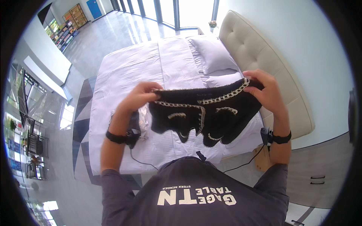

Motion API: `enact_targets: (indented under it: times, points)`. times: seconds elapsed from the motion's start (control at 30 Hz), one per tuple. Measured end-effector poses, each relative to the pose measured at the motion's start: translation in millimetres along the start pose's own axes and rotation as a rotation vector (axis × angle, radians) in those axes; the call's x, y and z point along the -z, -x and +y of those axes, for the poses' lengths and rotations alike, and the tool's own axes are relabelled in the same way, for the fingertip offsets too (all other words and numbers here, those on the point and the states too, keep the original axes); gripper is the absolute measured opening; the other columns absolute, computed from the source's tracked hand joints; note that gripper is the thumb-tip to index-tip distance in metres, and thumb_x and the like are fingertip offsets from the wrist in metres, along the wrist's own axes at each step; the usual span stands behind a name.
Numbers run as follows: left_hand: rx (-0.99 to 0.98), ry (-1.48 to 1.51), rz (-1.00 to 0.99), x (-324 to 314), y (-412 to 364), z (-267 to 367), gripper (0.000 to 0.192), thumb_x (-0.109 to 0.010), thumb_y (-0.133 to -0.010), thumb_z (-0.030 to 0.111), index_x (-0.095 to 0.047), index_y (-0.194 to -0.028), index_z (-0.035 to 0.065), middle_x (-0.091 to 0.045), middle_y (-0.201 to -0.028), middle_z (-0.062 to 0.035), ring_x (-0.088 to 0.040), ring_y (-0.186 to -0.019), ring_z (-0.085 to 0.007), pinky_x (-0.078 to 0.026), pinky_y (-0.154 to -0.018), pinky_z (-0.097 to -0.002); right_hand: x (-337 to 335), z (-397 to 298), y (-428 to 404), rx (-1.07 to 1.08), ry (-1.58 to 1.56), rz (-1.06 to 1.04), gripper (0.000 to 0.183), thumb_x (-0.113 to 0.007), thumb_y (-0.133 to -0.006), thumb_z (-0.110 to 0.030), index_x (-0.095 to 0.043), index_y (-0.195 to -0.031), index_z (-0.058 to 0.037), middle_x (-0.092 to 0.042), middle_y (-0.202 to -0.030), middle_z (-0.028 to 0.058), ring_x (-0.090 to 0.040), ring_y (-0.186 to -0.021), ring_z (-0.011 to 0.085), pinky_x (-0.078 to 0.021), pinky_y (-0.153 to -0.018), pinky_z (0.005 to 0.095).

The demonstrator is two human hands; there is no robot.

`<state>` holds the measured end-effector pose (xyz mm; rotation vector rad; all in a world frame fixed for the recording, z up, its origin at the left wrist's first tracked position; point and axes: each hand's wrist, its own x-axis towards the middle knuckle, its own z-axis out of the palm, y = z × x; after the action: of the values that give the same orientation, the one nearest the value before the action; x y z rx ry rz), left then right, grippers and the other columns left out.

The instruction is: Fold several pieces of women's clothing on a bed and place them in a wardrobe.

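A black knit garment (220, 121) with cream chain-like trim hangs spread between my two hands, above the near part of the bed (124, 70). Its upper edge runs almost straight from hand to hand, and the lower edge falls in uneven folds. My left hand (142, 94) pinches the upper left corner between thumb and fingers. At the upper right, my right hand (263, 89) grips the trimmed edge the same way. Beneath my left forearm, a crinkled clear plastic wrapper (143, 123) lies on the white bedding, beside a dark item partly hidden by my wrist.
Pale pillows (213, 55) rest against the beige tufted headboard (263, 53) on the right. Wrist straps hold small black devices, with cables (246, 163) running towards my body. A cardboard box (261, 159) stands by the bed's near right side. A geometric rug (82, 121) shows at left.
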<state>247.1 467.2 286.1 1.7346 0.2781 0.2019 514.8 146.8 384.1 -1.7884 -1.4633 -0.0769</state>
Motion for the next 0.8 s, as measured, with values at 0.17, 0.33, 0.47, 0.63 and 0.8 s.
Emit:
enact_targets:
  times: [0.17, 0.33, 0.47, 0.63, 0.8]
  points:
    - [-0.289, -0.267, 0.272, 5, 10, 89, 0.014, -0.066, -0.091, 0.014, -0.063, -0.097, 0.0016, -0.063, -0.082, 0.002, -0.057, -0.075, -0.0066, -0.047, -0.07, -0.0223, 21, 10, -9, -0.064, 0.093, -0.011, 0.029, -0.084, -0.069, -0.004, -0.069, -0.094, -0.0002, -0.061, -0.082, 0.0046, -0.054, -0.071, 0.0135, -0.0452, -0.066, 0.0273]
    - [-0.231, -0.735, 0.228, 29, 31, 100, 0.033, -0.077, -0.087, 0.027, -0.065, -0.099, -0.0018, -0.062, -0.078, 0.0003, -0.059, -0.081, -0.0078, -0.049, -0.071, -0.0273, -13, 73, 4, -0.209, -0.394, -0.02, 0.016, -0.076, -0.082, -0.01, -0.062, -0.083, -0.001, -0.058, -0.079, 0.0034, -0.051, -0.074, 0.0134, -0.0425, -0.069, 0.0283]
    - [-0.028, -0.827, 0.335, 80, 28, 18, 0.033, -0.07, -0.091, 0.029, -0.065, -0.086, -0.0031, -0.059, -0.071, -0.0058, -0.054, -0.07, -0.0115, -0.046, -0.064, -0.0296, -61, 120, 17, -0.186, -0.195, -0.253, 0.016, -0.071, -0.09, -0.015, -0.063, -0.089, -0.0006, -0.059, -0.077, 0.0003, -0.053, -0.078, 0.012, -0.0445, -0.073, 0.0288]
    - [-0.111, -0.755, 0.362, 87, 46, 21, 0.03, -0.07, -0.089, 0.026, -0.065, -0.088, -0.003, -0.063, -0.073, -0.0091, -0.059, -0.068, -0.0174, -0.047, -0.064, -0.0317, -67, 116, 11, -0.283, -0.513, -0.161, 0.018, -0.068, -0.092, -0.018, -0.063, -0.089, -0.0009, -0.058, -0.076, -0.0032, -0.051, -0.074, 0.0067, -0.0432, -0.066, 0.0243]
    - [-0.32, -0.658, 0.118, 70, 104, 82, 0.021, -0.077, -0.079, 0.011, -0.066, -0.092, -0.0015, -0.062, -0.085, -0.006, -0.058, -0.079, -0.0144, -0.046, -0.069, -0.0268, -10, 82, 31, -0.121, -0.51, -0.038, 0.023, -0.067, -0.092, -0.024, -0.064, -0.096, -0.0012, -0.062, -0.082, -0.002, -0.056, -0.079, 0.0074, -0.0461, -0.072, 0.0238]
